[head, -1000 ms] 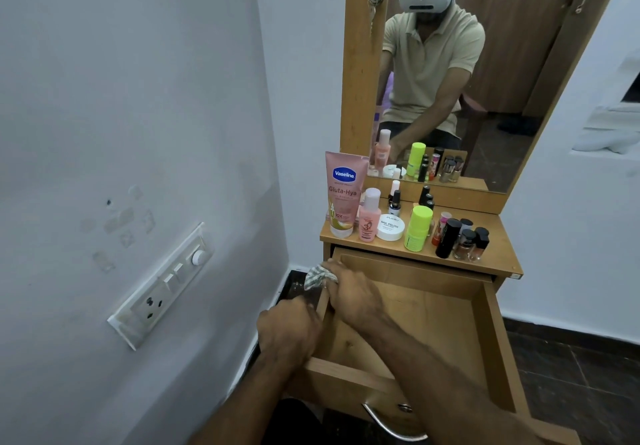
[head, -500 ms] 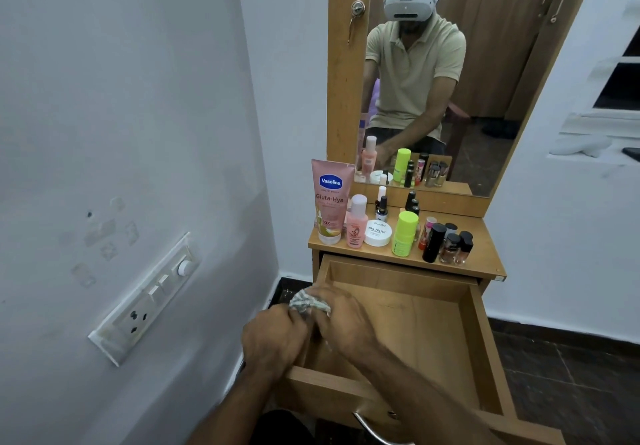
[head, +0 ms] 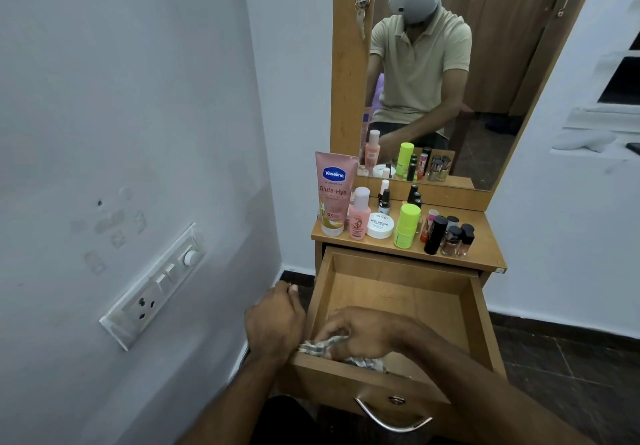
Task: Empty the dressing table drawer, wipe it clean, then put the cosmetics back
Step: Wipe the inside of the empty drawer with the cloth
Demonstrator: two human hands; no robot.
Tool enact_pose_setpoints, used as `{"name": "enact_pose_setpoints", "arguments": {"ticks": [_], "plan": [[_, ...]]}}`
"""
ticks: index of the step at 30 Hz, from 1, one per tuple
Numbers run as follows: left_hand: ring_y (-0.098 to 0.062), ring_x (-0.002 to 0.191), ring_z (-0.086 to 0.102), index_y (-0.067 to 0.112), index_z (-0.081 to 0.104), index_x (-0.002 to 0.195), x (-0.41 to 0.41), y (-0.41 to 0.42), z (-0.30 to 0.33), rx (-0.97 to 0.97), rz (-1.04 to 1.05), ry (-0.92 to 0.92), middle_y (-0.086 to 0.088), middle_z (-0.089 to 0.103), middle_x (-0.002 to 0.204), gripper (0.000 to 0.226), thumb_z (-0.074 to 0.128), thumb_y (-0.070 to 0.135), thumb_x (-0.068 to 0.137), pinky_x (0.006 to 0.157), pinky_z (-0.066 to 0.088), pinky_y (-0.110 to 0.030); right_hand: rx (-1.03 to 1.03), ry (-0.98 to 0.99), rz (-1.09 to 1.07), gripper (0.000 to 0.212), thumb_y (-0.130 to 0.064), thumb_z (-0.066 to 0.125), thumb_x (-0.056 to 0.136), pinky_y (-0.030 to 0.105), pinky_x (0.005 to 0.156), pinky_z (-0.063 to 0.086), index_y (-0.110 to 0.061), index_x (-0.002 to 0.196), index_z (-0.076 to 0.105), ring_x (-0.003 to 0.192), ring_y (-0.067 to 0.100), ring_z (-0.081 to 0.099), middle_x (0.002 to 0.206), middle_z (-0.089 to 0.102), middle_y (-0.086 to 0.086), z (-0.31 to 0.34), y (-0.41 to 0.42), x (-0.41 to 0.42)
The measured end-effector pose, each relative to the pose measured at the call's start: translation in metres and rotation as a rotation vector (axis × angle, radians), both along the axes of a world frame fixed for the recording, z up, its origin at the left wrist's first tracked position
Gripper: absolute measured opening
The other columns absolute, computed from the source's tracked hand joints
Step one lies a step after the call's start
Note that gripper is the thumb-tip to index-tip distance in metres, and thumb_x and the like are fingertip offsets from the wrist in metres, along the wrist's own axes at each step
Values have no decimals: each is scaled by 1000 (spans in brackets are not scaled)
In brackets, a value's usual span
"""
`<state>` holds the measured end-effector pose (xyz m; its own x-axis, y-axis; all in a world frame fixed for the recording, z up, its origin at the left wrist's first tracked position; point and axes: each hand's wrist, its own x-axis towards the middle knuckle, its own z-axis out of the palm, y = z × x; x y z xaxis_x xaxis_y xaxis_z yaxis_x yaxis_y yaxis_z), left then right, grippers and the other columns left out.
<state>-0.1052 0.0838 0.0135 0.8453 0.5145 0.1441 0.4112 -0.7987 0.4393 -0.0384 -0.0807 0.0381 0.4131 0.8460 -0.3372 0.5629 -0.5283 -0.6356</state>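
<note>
At centre right of the frame, the brown wooden dressing-table top (head: 485, 233) carries a pink Vaseline tube (head: 334, 193), a pink bottle (head: 359, 214), a white round jar (head: 380, 226), a lime-green cylinder (head: 407, 226) and several small dark-capped bottles (head: 450, 238).

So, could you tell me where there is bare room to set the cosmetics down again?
The drawer floor is bare from its back wall forward to the right hand, which presses the cloth at the front left corner. The left hand rests outside the left wall. The tabletop is crowded with bottles; only its right edge is bare.
</note>
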Motion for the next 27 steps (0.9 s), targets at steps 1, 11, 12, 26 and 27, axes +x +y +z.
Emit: {"name": "enact_pose_setpoints", "arguments": {"ticks": [1,11,12,26,27], "plan": [[-14,76,58,23,62,103,0,0,-1,8,-18,1,4,68,94,36,32,44,106,84,54,-39,-20,1,-3,28,-34,64,95,39,98,46,-30,121,70,109,12,55,111,56,-13,-2,-4,-1],[-8,80,65,36,72,105,3,6,-3,0,-187,21,15,74,93,26,53,52,98,85,52,-35,143,185,-148,17,-38,66,96,31,86,52,-35,111,71,95,7,65,105,71,-12,-13,0,-11],[-9,83,66,36,72,105,3,6,-2,10,-186,29,15,74,94,26,53,52,98,88,52,-36,113,187,-133,18,-39,65,96,28,85,49,-35,112,72,94,2,63,102,70,-17,-12,0,-10],[-12,98,64,32,67,120,8,1,-2,215,-251,93,11,70,113,32,46,49,102,100,42,-35,-174,205,-174,22,-32,61,90,38,103,47,-33,109,73,106,8,63,114,70,-13,2,-2,-7],[-11,98,64,32,67,120,8,1,-3,212,-252,98,11,70,113,32,46,49,102,100,42,-35,-219,215,-167,22,-31,62,89,39,104,46,-33,107,74,107,8,62,112,71,-14,5,-7,-3]]}}
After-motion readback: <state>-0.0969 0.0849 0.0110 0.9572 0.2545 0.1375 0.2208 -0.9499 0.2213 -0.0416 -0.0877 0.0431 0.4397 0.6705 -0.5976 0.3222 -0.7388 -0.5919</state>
